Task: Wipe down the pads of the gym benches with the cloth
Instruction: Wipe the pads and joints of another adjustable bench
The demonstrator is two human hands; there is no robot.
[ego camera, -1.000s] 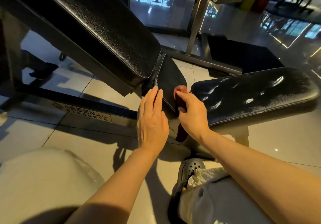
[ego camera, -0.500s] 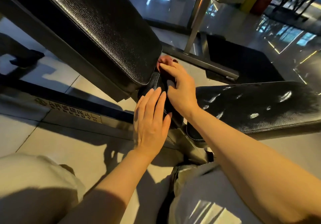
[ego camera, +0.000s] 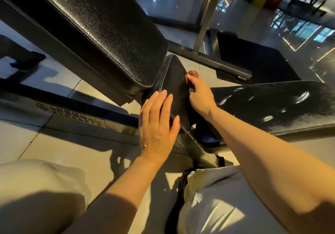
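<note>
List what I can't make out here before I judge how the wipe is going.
Head view only:
- Cloth: only a reddish tip shows; the right hand covers the rest.
- Small seat pad: its left side lies under the left hand.
- Inclined back pad: upper end cut off by the frame's top edge.
- Flat bench pad: far end cut off at the right edge.

A grey metal post point(ego camera: 204, 16) rises from glossy floor tiles point(ego camera: 59, 148).

The small seat pad point(ego camera: 176, 88) sat between the inclined back pad point(ego camera: 108, 34) on the left and the flat bench pad point(ego camera: 272, 105) on the right.
</note>
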